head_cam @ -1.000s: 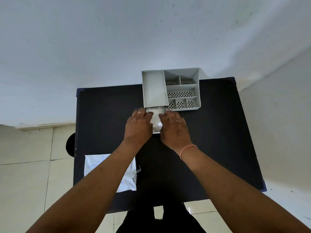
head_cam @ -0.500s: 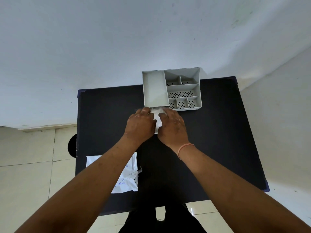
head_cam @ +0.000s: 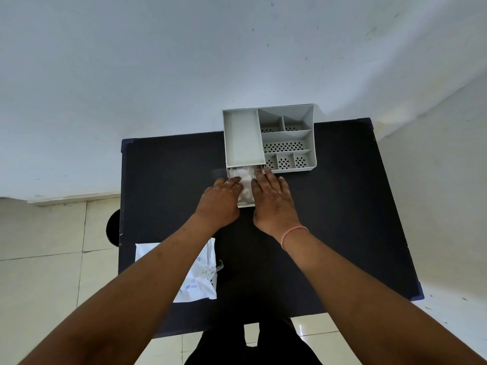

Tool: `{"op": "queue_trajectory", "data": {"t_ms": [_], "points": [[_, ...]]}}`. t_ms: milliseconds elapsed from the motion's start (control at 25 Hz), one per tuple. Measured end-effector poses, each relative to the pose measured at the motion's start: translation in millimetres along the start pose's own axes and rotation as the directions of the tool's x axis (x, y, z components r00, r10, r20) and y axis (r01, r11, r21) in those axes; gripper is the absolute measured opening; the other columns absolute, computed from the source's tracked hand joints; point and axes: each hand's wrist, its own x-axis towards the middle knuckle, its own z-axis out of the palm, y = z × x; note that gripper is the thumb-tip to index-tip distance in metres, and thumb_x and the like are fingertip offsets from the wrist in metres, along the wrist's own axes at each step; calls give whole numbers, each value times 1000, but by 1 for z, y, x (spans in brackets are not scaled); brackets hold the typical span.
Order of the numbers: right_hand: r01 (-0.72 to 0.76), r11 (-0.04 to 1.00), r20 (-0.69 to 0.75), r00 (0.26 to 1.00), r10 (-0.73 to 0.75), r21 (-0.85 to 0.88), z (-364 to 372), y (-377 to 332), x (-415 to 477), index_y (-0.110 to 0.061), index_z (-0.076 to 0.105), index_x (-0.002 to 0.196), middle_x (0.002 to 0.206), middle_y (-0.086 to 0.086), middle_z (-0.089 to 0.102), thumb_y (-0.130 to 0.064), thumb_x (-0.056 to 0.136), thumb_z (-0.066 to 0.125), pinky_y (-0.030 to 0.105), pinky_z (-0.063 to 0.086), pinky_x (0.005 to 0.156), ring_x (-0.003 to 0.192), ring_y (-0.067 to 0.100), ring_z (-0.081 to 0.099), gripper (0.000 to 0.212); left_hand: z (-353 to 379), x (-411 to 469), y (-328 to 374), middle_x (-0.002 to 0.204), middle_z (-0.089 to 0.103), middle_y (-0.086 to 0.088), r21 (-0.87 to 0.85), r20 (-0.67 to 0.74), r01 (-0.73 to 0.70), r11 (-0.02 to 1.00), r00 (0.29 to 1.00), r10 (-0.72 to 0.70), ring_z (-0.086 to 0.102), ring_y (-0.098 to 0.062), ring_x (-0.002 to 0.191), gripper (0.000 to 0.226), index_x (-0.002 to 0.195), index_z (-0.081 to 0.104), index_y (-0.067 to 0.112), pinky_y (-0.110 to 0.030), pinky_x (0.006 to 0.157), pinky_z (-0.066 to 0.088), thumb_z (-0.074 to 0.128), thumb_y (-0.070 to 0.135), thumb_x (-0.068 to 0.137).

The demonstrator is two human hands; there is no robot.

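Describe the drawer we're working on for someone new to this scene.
On the black table, find the grey compartment organizer at the far edge. A small white drawer sticks out from under its left front side, between the left hand and right hand. Unlike the bare compartments above, it holds white cotton balls.
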Motion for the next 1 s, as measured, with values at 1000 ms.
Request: {"op": "queue_trajectory", "data": {"t_ms": [1000], "points": [[155, 985, -155, 978, -142, 73, -2, 2, 2, -13, 62, 142, 161, 11, 50, -13, 87, 68, 48, 24, 129, 156, 31, 35, 56, -14, 23, 7, 97, 77, -8, 198, -181, 51, 979, 983, -15, 68, -25, 103, 20, 99, 79, 11, -39, 76, 60, 60, 17, 100]]}}
